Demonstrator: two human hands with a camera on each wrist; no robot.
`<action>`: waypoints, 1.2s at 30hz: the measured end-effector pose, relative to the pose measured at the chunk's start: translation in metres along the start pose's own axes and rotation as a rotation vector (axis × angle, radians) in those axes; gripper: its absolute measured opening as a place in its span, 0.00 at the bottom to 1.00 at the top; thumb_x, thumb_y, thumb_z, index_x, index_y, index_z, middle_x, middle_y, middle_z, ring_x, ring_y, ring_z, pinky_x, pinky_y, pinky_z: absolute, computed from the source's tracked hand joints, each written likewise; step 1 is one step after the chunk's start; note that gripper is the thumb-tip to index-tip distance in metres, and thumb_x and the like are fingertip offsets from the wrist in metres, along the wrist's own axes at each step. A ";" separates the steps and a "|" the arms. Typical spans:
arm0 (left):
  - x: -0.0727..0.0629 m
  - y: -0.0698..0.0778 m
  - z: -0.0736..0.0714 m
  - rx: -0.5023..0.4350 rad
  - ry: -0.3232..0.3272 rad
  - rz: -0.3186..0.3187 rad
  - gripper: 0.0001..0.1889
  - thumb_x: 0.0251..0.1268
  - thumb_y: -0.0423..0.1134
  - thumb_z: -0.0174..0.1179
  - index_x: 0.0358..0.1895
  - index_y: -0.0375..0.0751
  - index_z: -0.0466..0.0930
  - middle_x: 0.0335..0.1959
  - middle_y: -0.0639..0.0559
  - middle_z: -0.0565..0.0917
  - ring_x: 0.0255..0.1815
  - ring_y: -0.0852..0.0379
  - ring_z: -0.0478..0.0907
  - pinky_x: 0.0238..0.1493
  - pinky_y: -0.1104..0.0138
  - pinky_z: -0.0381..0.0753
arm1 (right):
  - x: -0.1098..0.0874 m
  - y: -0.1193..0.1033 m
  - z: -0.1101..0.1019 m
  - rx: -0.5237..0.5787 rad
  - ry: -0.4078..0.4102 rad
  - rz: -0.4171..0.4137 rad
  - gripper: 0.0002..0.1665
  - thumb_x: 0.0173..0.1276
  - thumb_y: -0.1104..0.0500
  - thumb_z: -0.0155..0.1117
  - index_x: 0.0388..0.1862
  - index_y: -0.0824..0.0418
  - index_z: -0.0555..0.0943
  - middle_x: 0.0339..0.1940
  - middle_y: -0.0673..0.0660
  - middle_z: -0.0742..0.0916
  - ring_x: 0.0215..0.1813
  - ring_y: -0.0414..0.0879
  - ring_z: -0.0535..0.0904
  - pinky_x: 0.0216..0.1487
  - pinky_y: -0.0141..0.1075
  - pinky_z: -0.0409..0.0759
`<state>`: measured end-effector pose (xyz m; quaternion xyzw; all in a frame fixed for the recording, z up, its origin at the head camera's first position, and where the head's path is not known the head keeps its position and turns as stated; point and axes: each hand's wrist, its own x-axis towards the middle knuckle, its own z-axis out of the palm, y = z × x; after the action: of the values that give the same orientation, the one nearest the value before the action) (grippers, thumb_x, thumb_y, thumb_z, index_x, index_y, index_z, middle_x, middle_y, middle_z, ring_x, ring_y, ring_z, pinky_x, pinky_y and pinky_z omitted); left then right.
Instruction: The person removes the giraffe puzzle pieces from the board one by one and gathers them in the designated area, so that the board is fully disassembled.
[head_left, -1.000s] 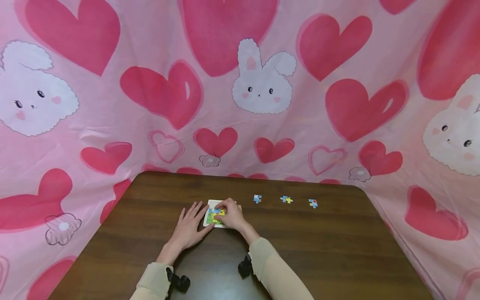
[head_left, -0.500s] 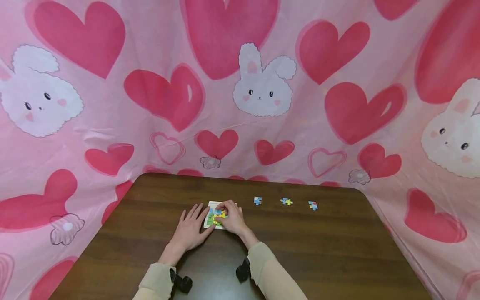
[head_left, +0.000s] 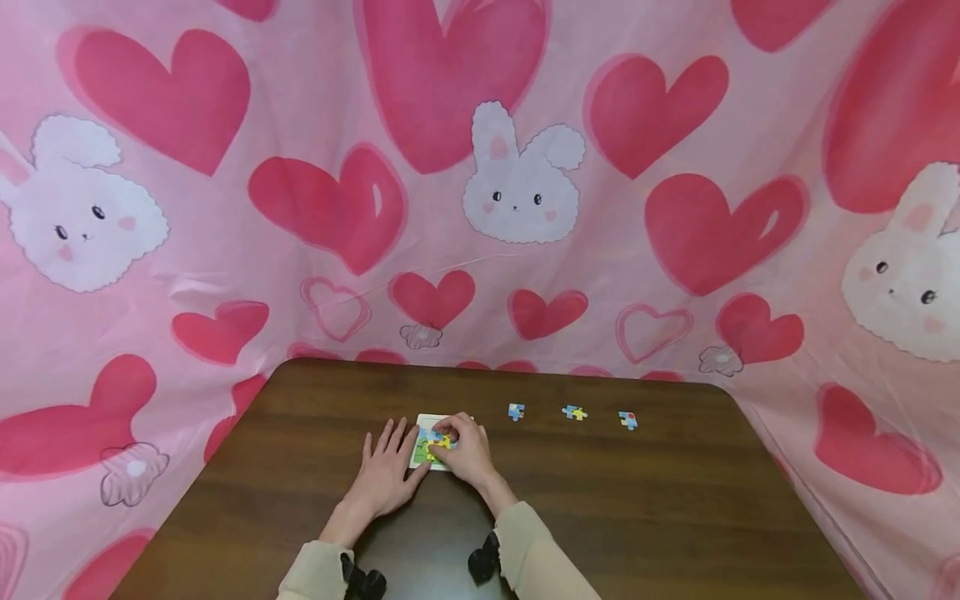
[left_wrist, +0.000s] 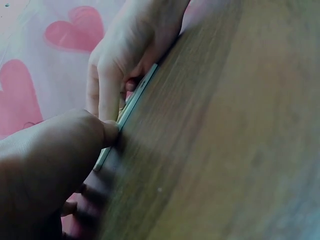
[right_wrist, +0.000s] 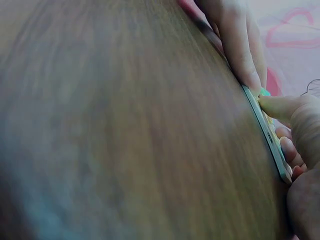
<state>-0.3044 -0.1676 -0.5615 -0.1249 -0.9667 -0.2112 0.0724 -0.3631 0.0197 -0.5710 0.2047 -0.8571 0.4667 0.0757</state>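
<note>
One puzzle (head_left: pixel 427 439) is lying on the table (head_left: pixel 637 508), and I'm seeing the left hand (head_left: pixel 382 482) spreading its fingers beside it, thumb touching the near edge. The right hand (head_left: pixel 470 454) is curling over the puzzle's right side; whether it's pinching anything I cannot tell. Since half a second ago, my head view is showing everything slightly lower, three loose pieces (head_left: pixel 575 413) staying put on the right.

The puzzle board (head_left: pixel 429 419) lay on the counter (head_left: pixel 637 500), the left hand (head_left: pixel 384 479) by its left side and the right hand (head_left: pixel 470 454) over its right. Three loose pieces (head_left: pixel 575 413) lay farther right, before the cloth (head_left: pixel 483 333).
</note>
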 end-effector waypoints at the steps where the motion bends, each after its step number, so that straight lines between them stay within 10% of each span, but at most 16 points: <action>1: 0.000 0.001 0.000 -0.001 0.002 0.001 0.38 0.79 0.54 0.63 0.81 0.32 0.70 0.84 0.27 0.67 0.88 0.23 0.58 0.81 0.19 0.49 | 0.000 0.000 0.000 -0.004 0.001 0.010 0.13 0.66 0.58 0.84 0.47 0.57 0.90 0.39 0.53 0.85 0.38 0.38 0.74 0.52 0.38 0.64; 36: -0.001 -0.001 0.004 0.003 -0.024 -0.023 0.36 0.82 0.55 0.60 0.84 0.41 0.69 0.87 0.28 0.64 0.90 0.25 0.54 0.83 0.20 0.46 | -0.001 0.003 -0.001 0.001 0.006 -0.022 0.13 0.66 0.62 0.83 0.50 0.57 0.95 0.40 0.54 0.94 0.43 0.46 0.84 0.57 0.42 0.73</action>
<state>-0.3039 -0.1671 -0.5659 -0.1160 -0.9692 -0.2091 0.0586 -0.3636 0.0220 -0.5725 0.2128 -0.8542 0.4670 0.0832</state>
